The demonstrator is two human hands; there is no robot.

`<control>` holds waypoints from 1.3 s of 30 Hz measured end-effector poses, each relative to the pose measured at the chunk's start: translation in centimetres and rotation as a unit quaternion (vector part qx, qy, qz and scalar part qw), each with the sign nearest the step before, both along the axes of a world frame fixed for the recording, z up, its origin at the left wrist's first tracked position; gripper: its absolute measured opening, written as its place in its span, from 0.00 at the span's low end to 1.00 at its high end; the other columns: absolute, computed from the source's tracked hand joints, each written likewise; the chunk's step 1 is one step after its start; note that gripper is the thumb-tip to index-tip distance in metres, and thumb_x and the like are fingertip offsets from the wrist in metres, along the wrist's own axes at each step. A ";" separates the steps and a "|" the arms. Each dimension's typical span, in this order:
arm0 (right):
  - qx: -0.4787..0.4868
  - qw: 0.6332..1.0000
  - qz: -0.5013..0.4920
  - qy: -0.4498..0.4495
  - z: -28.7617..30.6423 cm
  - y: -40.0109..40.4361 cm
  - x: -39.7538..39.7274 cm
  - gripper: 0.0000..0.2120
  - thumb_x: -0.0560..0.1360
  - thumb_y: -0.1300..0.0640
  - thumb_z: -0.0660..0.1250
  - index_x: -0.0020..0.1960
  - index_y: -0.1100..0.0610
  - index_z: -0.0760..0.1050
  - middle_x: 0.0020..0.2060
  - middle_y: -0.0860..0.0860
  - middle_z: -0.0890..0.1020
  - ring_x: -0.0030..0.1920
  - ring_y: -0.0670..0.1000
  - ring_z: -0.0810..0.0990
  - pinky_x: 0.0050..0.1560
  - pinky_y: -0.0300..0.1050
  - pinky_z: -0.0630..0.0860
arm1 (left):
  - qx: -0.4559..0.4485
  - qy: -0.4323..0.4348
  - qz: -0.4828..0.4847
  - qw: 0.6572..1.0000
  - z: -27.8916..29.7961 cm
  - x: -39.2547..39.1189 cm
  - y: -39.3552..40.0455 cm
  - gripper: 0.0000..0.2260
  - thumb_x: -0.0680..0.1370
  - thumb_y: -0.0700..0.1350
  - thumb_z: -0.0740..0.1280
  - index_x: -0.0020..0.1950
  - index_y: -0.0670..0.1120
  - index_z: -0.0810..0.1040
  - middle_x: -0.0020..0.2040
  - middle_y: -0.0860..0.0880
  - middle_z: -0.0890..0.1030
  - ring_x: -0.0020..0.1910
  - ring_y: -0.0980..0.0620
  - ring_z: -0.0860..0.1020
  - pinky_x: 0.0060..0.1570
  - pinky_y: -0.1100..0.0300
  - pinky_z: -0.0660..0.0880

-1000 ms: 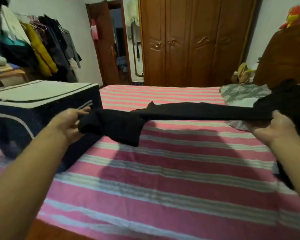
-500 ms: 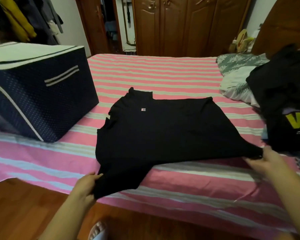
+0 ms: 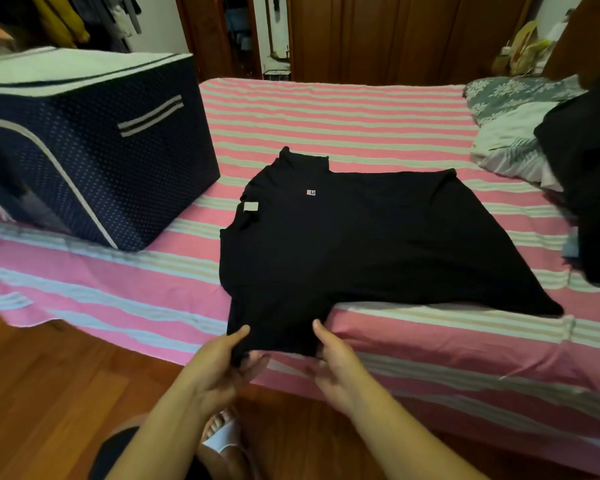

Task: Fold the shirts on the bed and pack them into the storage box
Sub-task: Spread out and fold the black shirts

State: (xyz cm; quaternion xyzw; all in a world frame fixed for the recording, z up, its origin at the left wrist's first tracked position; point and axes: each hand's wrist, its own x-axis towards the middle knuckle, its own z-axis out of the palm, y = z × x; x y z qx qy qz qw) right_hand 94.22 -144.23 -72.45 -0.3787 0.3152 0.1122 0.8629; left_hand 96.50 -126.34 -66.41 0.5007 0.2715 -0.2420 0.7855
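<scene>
From the head camera, you are looking down at one black shirt (image 3: 361, 244) lying spread on the bed (image 3: 361, 119), its collar pointing away from you and its near sleeve hanging over the bed's front edge. Your left hand (image 3: 219, 368) is pinching that sleeve's left corner, thumb on top and fingers curled underneath. Your right hand (image 3: 336, 365) is gripping the sleeve's right corner the same way, thumb lying on the cloth, fingers tucked behind it. The two hands are sitting near each other, just below the mattress edge.

One storage box (image 3: 94, 150), navy with white trim, is standing on the bed to the left of the shirt, near it but not touching; its lid is lying shut on top. A stretch of striped sheet is showing bare between the box and the shirt, and a wider stretch is running behind the collar to the far edge of the bed. At the right edge one dark pile of clothes (image 3: 593, 188) is sitting close to the shirt's far hem, beside one grey patterned pillow (image 3: 510, 98). Below the bed, one sandalled foot (image 3: 222, 434) is standing on the wooden floor (image 3: 49, 393).
</scene>
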 end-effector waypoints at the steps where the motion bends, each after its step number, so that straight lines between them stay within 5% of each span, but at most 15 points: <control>1: 0.039 0.999 -0.020 -0.002 0.3 0.9 0.1 0.20 0.74 0.49 0.74 0.63 0.56 0.79 0.56 0.58 0.85 0.55 0.58 0.85 0.60 0.55 0.78 | 0.027 -0.007 -0.017 0.999 0.2 -0.3 0.3 0.06 0.82 0.39 0.66 0.55 0.37 0.78 0.35 0.42 0.80 0.24 0.53 0.72 0.42 0.50 0.85; 4: 0.084 0.993 -0.069 -0.038 2.4 1.3 0.6 0.17 0.78 0.54 0.71 0.65 0.57 0.78 0.54 0.57 0.86 0.55 0.59 0.85 0.55 0.55 0.81 | 0.103 -0.043 -0.059 0.992 0.7 -0.7 1.3 0.08 0.83 0.42 0.66 0.55 0.37 0.78 0.28 0.47 0.71 0.24 0.54 0.68 0.40 0.55 0.83; 7: -0.044 0.996 -0.068 -0.020 4.0 0.5 0.6 0.12 0.80 0.58 0.69 0.62 0.56 0.77 0.51 0.56 0.86 0.45 0.55 0.87 0.38 0.47 0.82 | 0.180 -0.094 -0.101 0.974 0.8 -0.8 2.5 0.11 0.84 0.47 0.65 0.56 0.39 0.79 0.28 0.46 0.73 0.25 0.53 0.69 0.43 0.52 0.78; 10: -0.265 0.963 -0.012 0.042 3.2 -0.1 -1.5 0.08 0.82 0.55 0.65 0.58 0.58 0.77 0.40 0.53 0.83 0.37 0.50 0.83 0.38 0.45 0.79 | 0.382 -0.166 -0.162 0.895 -1.2 -0.6 3.3 0.14 0.82 0.51 0.68 0.47 0.40 0.78 0.31 0.39 0.78 0.27 0.47 0.74 0.38 0.50 0.76; 12: -0.295 0.949 0.078 0.077 2.0 -0.7 -3.6 0.08 0.83 0.57 0.64 0.58 0.60 0.75 0.34 0.53 0.80 0.32 0.50 0.80 0.36 0.45 0.80 | 0.477 -0.182 -0.197 0.837 -3.6 -0.9 3.1 0.17 0.81 0.51 0.69 0.38 0.41 0.74 0.29 0.44 0.76 0.27 0.49 0.74 0.32 0.54 0.71; 13: -0.286 0.945 0.125 0.095 1.3 -1.3 -4.5 0.07 0.83 0.59 0.63 0.57 0.61 0.75 0.34 0.54 0.80 0.31 0.50 0.80 0.36 0.45 0.80 | 0.480 -0.169 -0.204 0.836 -4.7 -1.2 2.7 0.17 0.82 0.49 0.69 0.36 0.42 0.73 0.27 0.46 0.74 0.25 0.53 0.73 0.28 0.58 0.69; 15: -0.301 0.937 0.138 0.107 0.5 -3.9 -5.3 0.06 0.82 0.62 0.62 0.55 0.62 0.76 0.35 0.54 0.81 0.30 0.51 0.80 0.36 0.44 0.78 | 0.430 -0.126 -0.211 0.869 -6.5 -1.7 2.0 0.15 0.83 0.47 0.66 0.39 0.40 0.76 0.25 0.48 0.75 0.22 0.56 0.73 0.25 0.62 0.67; 19: -0.266 0.957 -0.080 0.086 2.4 -14.6 -4.0 0.08 0.83 0.64 0.56 0.56 0.63 0.73 0.48 0.60 0.81 0.42 0.55 0.82 0.28 0.41 0.80 | 0.334 -0.074 -0.162 0.926 -7.2 -1.5 0.5 0.10 0.82 0.45 0.68 0.43 0.43 0.82 0.41 0.40 0.83 0.40 0.43 0.80 0.40 0.53 0.71; 22: -0.154 0.954 -0.243 0.089 3.9 -23.6 -3.0 0.12 0.85 0.61 0.55 0.65 0.64 0.69 0.58 0.62 0.77 0.56 0.59 0.80 0.46 0.47 0.83 | 0.269 -0.078 -0.097 0.955 -6.5 -1.1 -0.3 0.09 0.81 0.42 0.67 0.42 0.43 0.82 0.47 0.35 0.82 0.43 0.42 0.78 0.44 0.50 0.70; 25: -0.069 0.944 -0.308 0.098 4.0 -28.4 -1.9 0.24 0.85 0.56 0.56 0.78 0.63 0.58 0.73 0.59 0.69 0.73 0.58 0.71 0.72 0.53 0.68 | 0.079 -0.057 0.010 0.995 -4.6 -0.9 -0.8 0.06 0.81 0.40 0.63 0.52 0.41 0.80 0.51 0.40 0.83 0.47 0.43 0.81 0.46 0.51 0.78; 27: -0.050 0.942 -0.323 0.081 4.2 -29.2 -0.7 0.23 0.85 0.54 0.58 0.78 0.59 0.60 0.73 0.56 0.70 0.73 0.56 0.71 0.72 0.52 0.68 | -0.009 -0.065 0.051 0.997 -3.1 -0.8 -0.6 0.10 0.81 0.39 0.61 0.55 0.42 0.82 0.52 0.42 0.86 0.47 0.44 0.85 0.46 0.52 0.83; 31: -0.087 0.931 -0.345 0.084 4.4 -29.6 -0.2 0.16 0.85 0.58 0.56 0.71 0.56 0.69 0.70 0.53 0.75 0.65 0.54 0.77 0.63 0.53 0.74 | -0.017 -0.080 0.130 0.988 -1.8 -0.7 -0.3 0.10 0.81 0.39 0.61 0.56 0.42 0.81 0.52 0.42 0.84 0.46 0.44 0.83 0.39 0.54 0.83; 35: -0.141 0.889 -0.434 0.047 4.7 -30.3 -1.3 0.16 0.78 0.70 0.59 0.64 0.61 0.73 0.61 0.59 0.80 0.50 0.58 0.81 0.40 0.57 0.82 | -0.036 -0.099 0.205 0.973 -1.6 -1.4 -0.4 0.07 0.82 0.40 0.62 0.56 0.43 0.79 0.50 0.43 0.85 0.47 0.45 0.84 0.41 0.53 0.84; 39: -0.164 0.898 -0.407 0.025 4.3 -30.7 -2.7 0.17 0.80 0.70 0.58 0.68 0.62 0.70 0.62 0.60 0.78 0.54 0.59 0.81 0.51 0.57 0.80 | -0.041 -0.108 0.221 0.968 -1.8 -2.6 -1.2 0.07 0.81 0.41 0.62 0.55 0.45 0.79 0.47 0.46 0.86 0.42 0.48 0.85 0.43 0.54 0.84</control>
